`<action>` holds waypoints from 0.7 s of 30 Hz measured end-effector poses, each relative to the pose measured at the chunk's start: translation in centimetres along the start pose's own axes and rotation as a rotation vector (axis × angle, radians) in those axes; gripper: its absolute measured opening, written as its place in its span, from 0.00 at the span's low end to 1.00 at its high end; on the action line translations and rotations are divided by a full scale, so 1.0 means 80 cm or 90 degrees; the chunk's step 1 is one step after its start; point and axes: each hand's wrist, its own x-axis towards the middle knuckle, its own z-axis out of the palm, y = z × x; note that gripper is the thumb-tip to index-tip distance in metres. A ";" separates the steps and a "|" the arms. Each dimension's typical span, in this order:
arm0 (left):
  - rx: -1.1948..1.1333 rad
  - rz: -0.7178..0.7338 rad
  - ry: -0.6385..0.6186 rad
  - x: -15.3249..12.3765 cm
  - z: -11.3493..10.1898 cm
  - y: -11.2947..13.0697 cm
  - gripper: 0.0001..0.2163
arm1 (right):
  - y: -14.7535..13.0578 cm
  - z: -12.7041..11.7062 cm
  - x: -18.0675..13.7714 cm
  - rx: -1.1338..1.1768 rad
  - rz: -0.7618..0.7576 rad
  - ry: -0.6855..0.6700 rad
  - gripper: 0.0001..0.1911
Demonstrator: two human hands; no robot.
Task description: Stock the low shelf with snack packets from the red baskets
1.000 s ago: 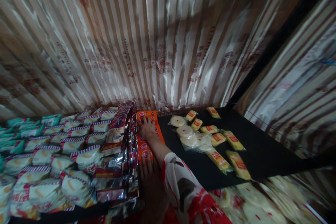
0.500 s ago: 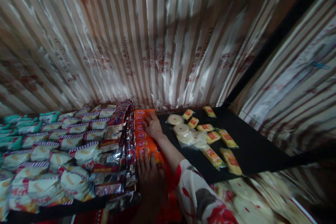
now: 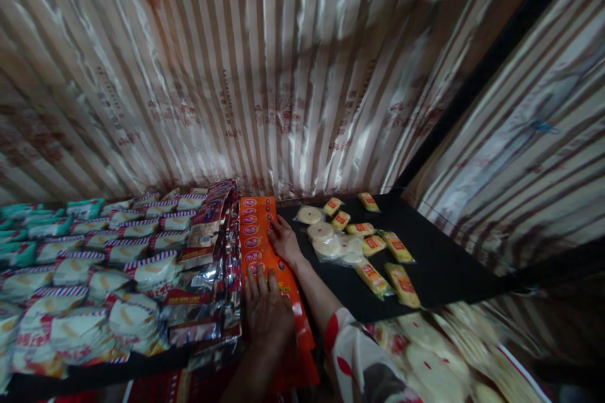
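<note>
A row of overlapping orange snack packets (image 3: 251, 242) with round logos runs from the back of the black shelf toward me. My left hand (image 3: 268, 313) lies flat on its nearer part, fingers stretched forward and slightly apart. Farther back, my right hand (image 3: 285, 242) rests along the packets' right edge. Its fingers are extended and touch the orange surface, with the tips partly hidden. Directly left of the orange row stand dark red and brown foil packets (image 3: 207, 242), packed in an upright, overlapping stack.
Rows of white packets with striped tops (image 3: 151, 271) and green packets (image 3: 47, 227) fill the left. On the black shelf (image 3: 447, 258) at right lie small yellow packets (image 3: 397, 247) and round wrapped cakes (image 3: 324, 232). More round cakes (image 3: 435, 359) sit lower right. Striped sheeting (image 3: 283, 75) hangs behind.
My right hand has slid back toward me and to the right edge of the orange packets. My left hand stays on their nearer part. The view has shifted slightly.
</note>
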 end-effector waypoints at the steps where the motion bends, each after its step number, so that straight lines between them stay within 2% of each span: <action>1: 0.000 -0.002 -0.011 0.000 0.000 -0.001 0.25 | 0.000 0.000 0.000 0.001 0.003 0.001 0.22; 12: -0.013 -0.029 -0.012 0.000 -0.006 0.005 0.24 | -0.008 0.005 -0.001 -0.023 0.021 -0.011 0.22; 17: 0.006 0.034 0.059 -0.003 0.004 -0.001 0.23 | -0.011 -0.005 0.000 -0.081 0.012 -0.032 0.22; 21: 0.037 0.069 0.128 -0.010 0.014 -0.006 0.23 | -0.038 -0.013 0.001 -0.186 -0.061 -0.031 0.20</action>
